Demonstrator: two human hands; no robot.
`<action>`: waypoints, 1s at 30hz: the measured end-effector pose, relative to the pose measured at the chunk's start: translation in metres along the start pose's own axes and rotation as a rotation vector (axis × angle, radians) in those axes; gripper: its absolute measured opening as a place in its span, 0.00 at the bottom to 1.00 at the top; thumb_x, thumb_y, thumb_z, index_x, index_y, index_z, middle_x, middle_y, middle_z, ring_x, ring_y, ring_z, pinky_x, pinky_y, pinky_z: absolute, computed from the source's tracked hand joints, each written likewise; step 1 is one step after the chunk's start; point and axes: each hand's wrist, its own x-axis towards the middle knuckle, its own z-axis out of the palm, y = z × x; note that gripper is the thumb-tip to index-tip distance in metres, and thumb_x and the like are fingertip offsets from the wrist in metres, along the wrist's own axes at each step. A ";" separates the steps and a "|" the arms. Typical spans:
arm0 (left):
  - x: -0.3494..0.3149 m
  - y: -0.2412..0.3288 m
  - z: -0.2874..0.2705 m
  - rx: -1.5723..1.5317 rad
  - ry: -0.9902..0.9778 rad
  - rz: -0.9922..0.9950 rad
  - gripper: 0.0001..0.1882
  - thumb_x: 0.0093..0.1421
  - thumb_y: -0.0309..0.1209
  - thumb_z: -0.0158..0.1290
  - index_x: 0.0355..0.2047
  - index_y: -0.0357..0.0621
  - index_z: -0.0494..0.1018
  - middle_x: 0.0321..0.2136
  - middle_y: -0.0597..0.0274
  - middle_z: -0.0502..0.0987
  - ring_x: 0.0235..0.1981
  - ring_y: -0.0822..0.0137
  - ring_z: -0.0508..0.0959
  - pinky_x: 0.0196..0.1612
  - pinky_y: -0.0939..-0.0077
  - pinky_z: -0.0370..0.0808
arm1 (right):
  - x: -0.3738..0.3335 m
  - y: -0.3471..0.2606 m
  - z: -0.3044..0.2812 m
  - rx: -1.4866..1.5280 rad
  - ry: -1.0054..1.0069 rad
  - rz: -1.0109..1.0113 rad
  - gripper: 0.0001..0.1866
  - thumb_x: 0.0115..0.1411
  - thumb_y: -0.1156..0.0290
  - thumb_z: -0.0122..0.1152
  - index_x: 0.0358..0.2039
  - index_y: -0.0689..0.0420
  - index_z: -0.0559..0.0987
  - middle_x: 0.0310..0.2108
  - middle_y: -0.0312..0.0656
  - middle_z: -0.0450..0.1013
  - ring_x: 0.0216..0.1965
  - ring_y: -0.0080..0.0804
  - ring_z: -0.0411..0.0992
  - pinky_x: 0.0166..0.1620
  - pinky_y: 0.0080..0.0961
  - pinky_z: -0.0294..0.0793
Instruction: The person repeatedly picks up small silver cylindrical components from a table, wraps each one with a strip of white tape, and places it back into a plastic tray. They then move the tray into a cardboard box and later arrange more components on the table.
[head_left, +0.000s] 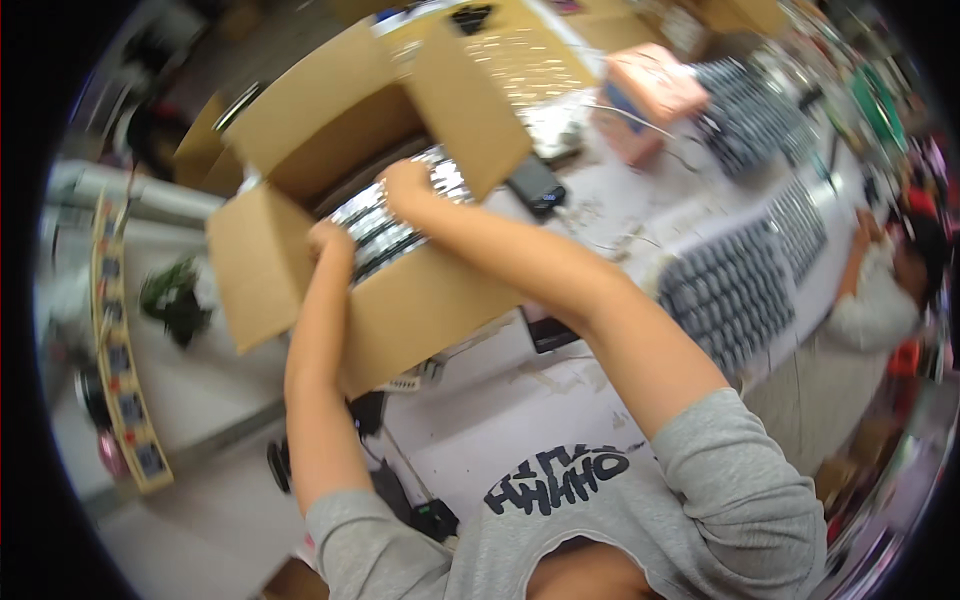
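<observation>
An open cardboard box (430,320) stands tilted on the table in front of me, its flaps spread outward. Both my arms reach over its near side. Inside lies a silvery, ribbed tray (375,232) with dark strips between shiny rows; blur hides its detail. My left hand (332,242) is closed at the tray's left end, close to the box wall. At the opposite end, my right hand (408,190) has its fingers curled over the tray's edge. The fingertips of both hands are hidden.
Dark grey trays with rows of pockets (728,290) lie on the white table to the right. Beyond the box are a pink-orange package (650,95), a black device (538,188) and a yellow sheet of shiny pieces (510,65). A person (880,290) sits at far right.
</observation>
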 end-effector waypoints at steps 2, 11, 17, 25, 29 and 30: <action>0.013 -0.011 0.016 -0.247 0.116 -0.066 0.13 0.54 0.32 0.45 0.37 0.43 0.74 0.41 0.58 0.74 0.40 0.62 0.75 0.35 0.65 0.75 | -0.037 -0.026 -0.003 0.058 0.371 -0.086 0.13 0.38 0.69 0.64 0.27 0.55 0.77 0.28 0.41 0.74 0.34 0.34 0.74 0.31 0.28 0.72; -0.222 -0.012 -0.079 -0.875 0.831 0.132 0.11 0.58 0.33 0.41 0.35 0.40 0.68 0.23 0.54 0.74 0.24 0.58 0.75 0.25 0.64 0.69 | -0.345 0.027 0.063 0.657 0.908 -0.314 0.10 0.47 0.74 0.50 0.33 0.58 0.71 0.25 0.41 0.70 0.26 0.36 0.70 0.27 0.29 0.70; -0.379 0.078 0.053 -1.381 0.697 0.265 0.08 0.57 0.22 0.38 0.35 0.34 0.65 0.21 0.57 0.69 0.22 0.66 0.69 0.30 0.75 0.66 | -0.526 0.092 0.163 0.414 0.811 0.052 0.08 0.45 0.78 0.54 0.29 0.60 0.72 0.22 0.41 0.68 0.24 0.38 0.67 0.28 0.31 0.67; -0.446 0.239 0.164 -1.199 0.558 0.291 0.16 0.52 0.23 0.43 0.42 0.30 0.60 0.38 0.46 0.64 0.40 0.53 0.63 0.44 0.64 0.61 | -0.543 0.100 0.295 0.502 0.444 -0.465 0.08 0.44 0.70 0.53 0.27 0.57 0.69 0.22 0.36 0.62 0.26 0.30 0.63 0.28 0.24 0.63; -0.434 0.240 0.190 -1.113 0.664 0.441 0.16 0.51 0.22 0.43 0.41 0.30 0.60 0.37 0.44 0.62 0.40 0.50 0.61 0.46 0.60 0.58 | -0.544 0.106 0.304 0.212 0.572 -0.585 0.08 0.45 0.68 0.50 0.27 0.55 0.70 0.22 0.32 0.62 0.25 0.24 0.62 0.28 0.17 0.63; -0.432 0.240 0.189 -1.058 0.704 0.450 0.16 0.51 0.22 0.42 0.41 0.30 0.59 0.37 0.44 0.62 0.41 0.51 0.61 0.46 0.61 0.58 | -0.548 0.106 0.306 0.118 0.595 -0.595 0.08 0.45 0.67 0.50 0.27 0.55 0.70 0.22 0.31 0.62 0.25 0.23 0.62 0.28 0.15 0.62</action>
